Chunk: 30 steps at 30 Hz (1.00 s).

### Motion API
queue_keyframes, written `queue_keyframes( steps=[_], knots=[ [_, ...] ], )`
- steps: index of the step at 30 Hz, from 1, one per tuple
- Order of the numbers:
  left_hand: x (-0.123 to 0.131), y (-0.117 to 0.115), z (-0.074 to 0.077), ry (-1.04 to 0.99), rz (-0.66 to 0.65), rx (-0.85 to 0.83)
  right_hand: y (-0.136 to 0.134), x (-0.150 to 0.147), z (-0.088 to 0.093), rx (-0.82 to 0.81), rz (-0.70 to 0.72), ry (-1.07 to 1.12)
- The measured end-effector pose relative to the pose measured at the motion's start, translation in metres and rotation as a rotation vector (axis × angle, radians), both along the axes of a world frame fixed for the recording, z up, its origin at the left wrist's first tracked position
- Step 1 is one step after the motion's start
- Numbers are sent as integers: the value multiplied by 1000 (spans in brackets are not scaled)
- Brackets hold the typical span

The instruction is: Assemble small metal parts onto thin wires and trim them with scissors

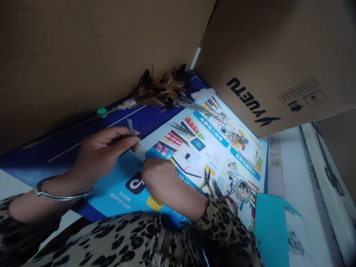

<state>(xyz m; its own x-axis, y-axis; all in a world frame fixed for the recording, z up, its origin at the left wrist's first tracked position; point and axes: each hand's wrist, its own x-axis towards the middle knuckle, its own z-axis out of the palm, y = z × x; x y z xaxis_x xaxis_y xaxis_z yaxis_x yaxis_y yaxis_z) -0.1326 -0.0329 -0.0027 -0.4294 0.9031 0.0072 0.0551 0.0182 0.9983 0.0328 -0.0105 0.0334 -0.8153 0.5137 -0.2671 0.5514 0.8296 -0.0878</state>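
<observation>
My left hand [102, 150] pinches a small bundle of thin grey wires [129, 125] upright between thumb and fingers. Just to its right, my right hand [160, 180] is curled closed, back upward, low over the printed poster [116, 189]. Its fingertips face down and away, so whatever they hold is hidden. Beyond the right hand lies a loose bunch of cut wires [182, 129], with a longer wire bundle [204, 108] behind it. Pliers with yellow handles [207, 185] and red-handled scissors [231, 204] rest by my right forearm.
A feather duster [162, 89] lies along the back edge. Cardboard walls rise behind [97, 52] and at the right, the latter a printed box [250, 66]. Tangled dark wire pieces [232, 176] are scattered on the poster's right. A teal box [271, 230] stands at the lower right.
</observation>
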Motion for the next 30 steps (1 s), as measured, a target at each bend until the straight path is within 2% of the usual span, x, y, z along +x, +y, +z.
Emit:
queue_keyframes(
  steps=[5, 10, 14, 16, 21, 26, 30],
  knots=[
    [0, 0, 1, -120, 26, -33, 11, 20, -7, -126, -228, 125],
    [2, -1, 8, -63, -45, -73, 22, 51, -12, -469, -508, 490],
    [8, 2, 13, -4, -241, -216, 28, 82, -14, -827, -748, 756],
    [14, 8, 16, -6, -374, -262, 31, 98, -11, -905, -832, 860],
    [37, 43, 32, 76, -655, -158, 38, 137, 9, -852, -973, 1035],
    [74, 87, 55, 90, -821, -105, 44, 169, 25, -674, -1043, 1105],
    [108, 114, 57, -8, -991, -110, 53, 183, 30, -630, -1055, 1122]
  ],
)
